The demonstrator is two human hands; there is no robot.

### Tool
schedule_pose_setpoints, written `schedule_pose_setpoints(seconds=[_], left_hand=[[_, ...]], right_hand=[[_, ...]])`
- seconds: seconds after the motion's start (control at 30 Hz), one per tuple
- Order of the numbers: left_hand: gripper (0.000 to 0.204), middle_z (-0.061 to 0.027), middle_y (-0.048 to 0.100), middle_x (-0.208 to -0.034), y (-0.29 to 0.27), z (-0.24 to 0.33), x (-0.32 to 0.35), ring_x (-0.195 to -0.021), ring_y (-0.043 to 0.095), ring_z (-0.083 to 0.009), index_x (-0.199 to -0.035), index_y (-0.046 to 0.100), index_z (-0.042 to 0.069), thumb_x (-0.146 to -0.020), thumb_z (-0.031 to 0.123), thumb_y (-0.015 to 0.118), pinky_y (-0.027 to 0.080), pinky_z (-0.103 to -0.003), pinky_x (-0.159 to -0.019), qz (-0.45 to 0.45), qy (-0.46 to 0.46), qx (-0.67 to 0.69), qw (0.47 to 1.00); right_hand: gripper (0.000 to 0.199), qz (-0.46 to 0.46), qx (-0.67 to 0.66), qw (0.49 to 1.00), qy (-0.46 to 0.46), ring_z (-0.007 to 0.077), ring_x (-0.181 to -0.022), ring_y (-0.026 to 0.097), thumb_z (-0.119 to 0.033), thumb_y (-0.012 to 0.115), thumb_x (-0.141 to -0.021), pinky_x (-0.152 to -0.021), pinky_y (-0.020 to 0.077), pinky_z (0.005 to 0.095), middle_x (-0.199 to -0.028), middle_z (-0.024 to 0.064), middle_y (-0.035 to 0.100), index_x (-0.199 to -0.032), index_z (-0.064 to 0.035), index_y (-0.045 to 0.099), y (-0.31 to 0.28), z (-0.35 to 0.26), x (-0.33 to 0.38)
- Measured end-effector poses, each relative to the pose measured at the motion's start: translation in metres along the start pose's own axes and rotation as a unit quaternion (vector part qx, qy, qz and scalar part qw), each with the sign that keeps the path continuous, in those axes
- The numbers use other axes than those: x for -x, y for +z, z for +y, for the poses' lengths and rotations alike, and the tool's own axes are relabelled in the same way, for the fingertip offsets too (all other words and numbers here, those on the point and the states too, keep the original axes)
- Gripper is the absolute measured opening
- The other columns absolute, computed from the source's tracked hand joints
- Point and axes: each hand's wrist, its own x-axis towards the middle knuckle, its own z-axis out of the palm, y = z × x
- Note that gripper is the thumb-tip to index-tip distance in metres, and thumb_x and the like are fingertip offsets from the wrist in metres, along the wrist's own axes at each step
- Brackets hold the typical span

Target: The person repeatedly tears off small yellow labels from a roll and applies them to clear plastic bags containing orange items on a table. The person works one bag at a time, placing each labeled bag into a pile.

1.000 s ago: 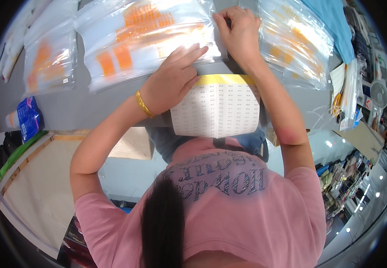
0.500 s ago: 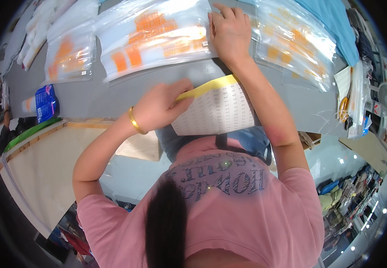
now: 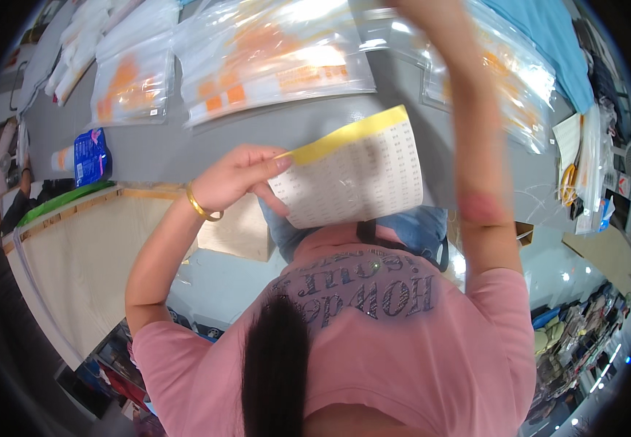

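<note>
Fingers of the left hand (image 3: 239, 178) pinch the upper left corner of one printed sheet (image 3: 352, 175), white with rows of small print and a yellow band along its top edge; the thumb lies on top and the fingertips curl beneath. The sheet hangs just right of this hand, lifted off the grey surface (image 3: 184, 149) and tilted, its lower edge above the person's lap. One gold bangle (image 3: 200, 210) circles the left wrist. The right arm reaches up past the sheet's right side, and the right hand (image 3: 417, 6) is cut off at the upper rim of the view, so whether it is spread or closed cannot be told. Beyond the left hand, further across the surface, lie clear plastic bags: one large bag (image 3: 279, 58) holding white sheets with orange patches straight ahead, a smaller bag (image 3: 129, 84) with orange contents to its left, and a further bag (image 3: 512, 80) beyond the right arm; more pale bags blur into the far left corner, too indistinct to count. One blue packet (image 3: 89, 154) lies left of the left hand near the surface's edge.
</note>
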Motion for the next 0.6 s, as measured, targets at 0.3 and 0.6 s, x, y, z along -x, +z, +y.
schedule_pose_setpoints(seconds=[0.3,0.6], left_hand=[[0.045,-0.0225,0.071,-0.119,0.003,0.03,-0.032,-0.096,0.076,-0.0358,-0.123,0.061,-0.015,-0.106,0.026,0.059,0.062,-0.037,-0.09,-0.067,0.015,0.125,0.99],[0.045,-0.0149,0.07,-0.118,0.028,0.049,-0.038,-0.086,0.077,-0.0298,-0.126,0.065,-0.008,-0.106,0.032,0.056,0.061,-0.032,-0.08,-0.003,0.04,0.032,0.999]], right_hand=[[0.034,-0.007,0.173,0.972,0.161,0.0168,-0.091,0.071,-0.03,0.069,-0.099,-0.076,0.0543,0.034,-0.105,0.0015,0.075,-0.124,-0.0068,0.068,-0.257,0.166,0.012],[0.028,-0.114,0.102,0.961,-0.231,0.023,-0.092,0.064,-0.002,0.085,-0.077,-0.083,0.0505,0.0331,-0.103,0.0043,0.073,-0.104,-0.0077,0.078,-0.005,0.003,0.146]])
